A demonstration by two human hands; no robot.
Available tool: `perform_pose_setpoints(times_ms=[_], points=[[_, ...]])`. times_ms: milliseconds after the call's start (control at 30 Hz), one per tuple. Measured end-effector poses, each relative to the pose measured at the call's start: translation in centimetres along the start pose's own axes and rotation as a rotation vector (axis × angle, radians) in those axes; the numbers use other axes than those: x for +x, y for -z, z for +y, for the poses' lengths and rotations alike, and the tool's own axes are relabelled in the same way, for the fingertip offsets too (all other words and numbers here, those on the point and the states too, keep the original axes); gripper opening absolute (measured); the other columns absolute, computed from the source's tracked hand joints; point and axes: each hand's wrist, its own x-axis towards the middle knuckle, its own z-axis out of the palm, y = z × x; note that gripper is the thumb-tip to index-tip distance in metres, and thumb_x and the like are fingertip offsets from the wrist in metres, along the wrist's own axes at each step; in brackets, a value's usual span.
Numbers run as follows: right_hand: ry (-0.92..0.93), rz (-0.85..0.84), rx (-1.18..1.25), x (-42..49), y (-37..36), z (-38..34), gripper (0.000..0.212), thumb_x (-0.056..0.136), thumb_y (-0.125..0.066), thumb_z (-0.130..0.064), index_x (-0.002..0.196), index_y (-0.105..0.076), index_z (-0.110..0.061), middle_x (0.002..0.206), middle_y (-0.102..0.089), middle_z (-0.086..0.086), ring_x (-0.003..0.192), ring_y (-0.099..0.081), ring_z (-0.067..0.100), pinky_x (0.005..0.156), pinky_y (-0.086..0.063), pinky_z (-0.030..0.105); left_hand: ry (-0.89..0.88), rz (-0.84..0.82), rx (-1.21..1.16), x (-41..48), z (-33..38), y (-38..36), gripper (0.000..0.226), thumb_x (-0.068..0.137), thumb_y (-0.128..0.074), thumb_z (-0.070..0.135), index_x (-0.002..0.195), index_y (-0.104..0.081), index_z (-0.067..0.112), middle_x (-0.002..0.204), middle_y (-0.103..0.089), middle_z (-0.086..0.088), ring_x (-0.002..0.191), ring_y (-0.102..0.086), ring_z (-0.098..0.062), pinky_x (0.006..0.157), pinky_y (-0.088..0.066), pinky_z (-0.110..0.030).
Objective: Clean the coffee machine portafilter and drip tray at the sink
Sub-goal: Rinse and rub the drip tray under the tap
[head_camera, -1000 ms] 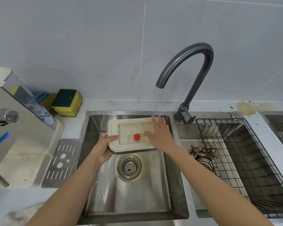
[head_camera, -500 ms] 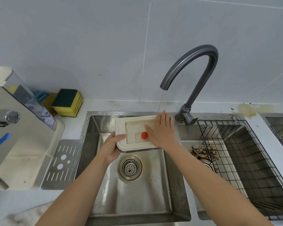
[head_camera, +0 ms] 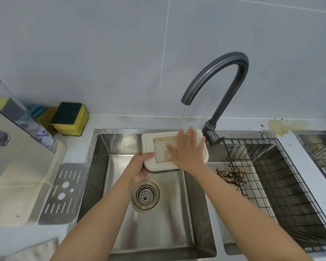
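Note:
A cream drip tray (head_camera: pixel 149 146) with a stained inner basin is held above the left sink basin (head_camera: pixel 120 166), under a thin stream of water from the grey tap (head_camera: pixel 224 72). My left hand (head_camera: pixel 139 166) grips the tray's near left corner. My right hand (head_camera: pixel 188 149) lies flat inside the tray with straight fingers and covers its middle. The tray's metal grille (head_camera: pixel 64 191) rests on the counter left of the sink. No portafilter is in view.
The coffee machine (head_camera: pixel 13 157) stands at the left edge. Stacked sponges (head_camera: pixel 70 119) sit at the back wall. The right basin holds a black wire rack (head_camera: pixel 275 181) and coffee grounds (head_camera: pixel 230 176). A strainer drain (head_camera: pixel 146 194) lies below the tray.
Both hands carried the tray to the right and farther back, under the water stream. My right hand slid over the red float, which no longer shows.

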Motion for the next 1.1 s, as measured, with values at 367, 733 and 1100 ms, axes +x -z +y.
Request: perform_pose_setpoints(times_ms=[367, 733, 1100], points=[[-0.037, 0.077, -0.043, 0.2, 0.8, 0.8, 0.067, 0.092, -0.012, -0.057, 0.147, 0.005, -0.023, 0.155, 0.01, 0.019, 0.142, 0.012, 0.037, 0.111, 0.008, 0.057, 0.01, -0.037, -0.024, 1.2, 0.2, -0.9, 0.048, 0.086, -0.049, -0.002, 0.133, -0.04, 0.003, 0.109, -0.059, -0.014, 0.094, -0.06, -0.029, 0.065, -0.058, -0.036], [0.216, -0.006, -0.074, 0.3, 1.9, -0.7, 0.058, 0.092, -0.009, -0.057, 0.145, 0.005, -0.038, 0.156, 0.019, 0.004, 0.14, 0.025, 0.035, 0.106, 0.019, 0.058, 0.013, -0.087, -0.008, 2.5, 0.2, -1.5, 0.042, 0.087, -0.049, -0.001, 0.128, -0.045, 0.01, 0.102, -0.061, -0.011, 0.088, -0.06, -0.026, 0.088, -0.046, -0.052], [0.37, 0.005, -0.028, 1.1, 2.4, 1.8, 0.056, 0.094, -0.013, -0.055, 0.146, -0.006, -0.037, 0.157, 0.013, -0.001, 0.143, 0.019, 0.019, 0.107, 0.022, 0.05, 0.045, -0.135, 0.054, 3.3, 0.5, -2.6, 0.045, 0.08, -0.055, 0.001, 0.122, -0.044, 0.013, 0.098, -0.061, -0.007, 0.085, -0.059, -0.023, 0.066, -0.051, -0.035]])
